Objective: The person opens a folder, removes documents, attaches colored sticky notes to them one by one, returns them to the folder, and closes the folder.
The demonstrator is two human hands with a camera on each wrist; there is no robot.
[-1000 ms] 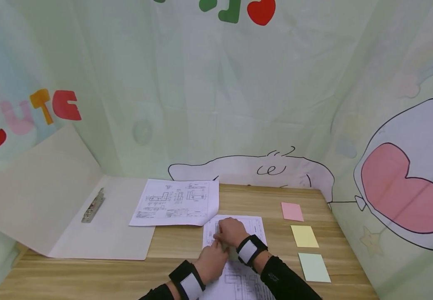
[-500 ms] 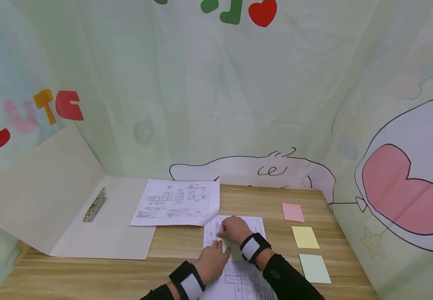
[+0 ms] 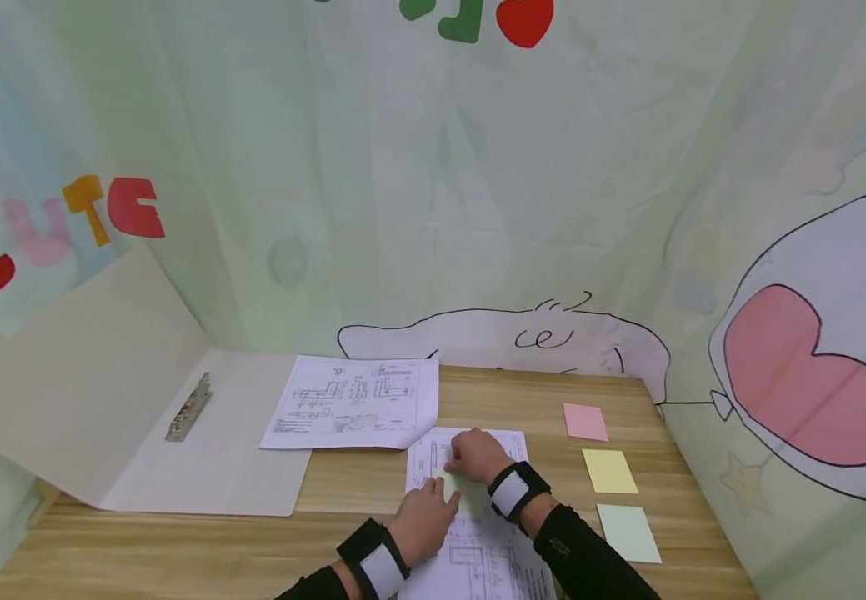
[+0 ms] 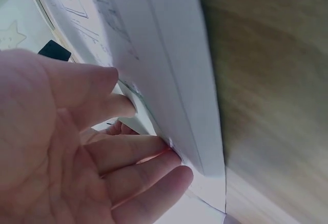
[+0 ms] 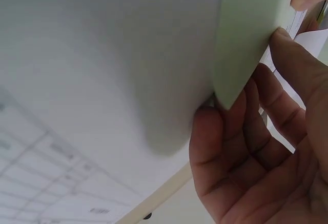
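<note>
A printed sheet of technical drawings [image 3: 466, 575] lies at the front middle of the table, with a pale green sticky note [image 3: 470, 503] over its upper half. My right hand [image 3: 478, 457] pinches the note's edge between thumb and fingers; in the right wrist view the note [image 5: 246, 39] stands tilted off the sheet. Just left of it, my left hand [image 3: 423, 523] has its fingers loosely extended. In the left wrist view those fingertips [image 4: 177, 180] rest at the paper's surface. The thumb and index tip of the left hand reach the note's left edge.
A second drawing sheet [image 3: 357, 404] overlaps the open white folder [image 3: 252, 483], whose metal clip [image 3: 188, 408] shows. Pink [image 3: 585, 422], yellow [image 3: 609, 472] and green [image 3: 629, 533] sticky pads stand in a column at right. Printed curtains border the table.
My right hand has shifted slightly right and away from the left hand, which it met before. More of the green note shows between them. The left hand has barely moved.
</note>
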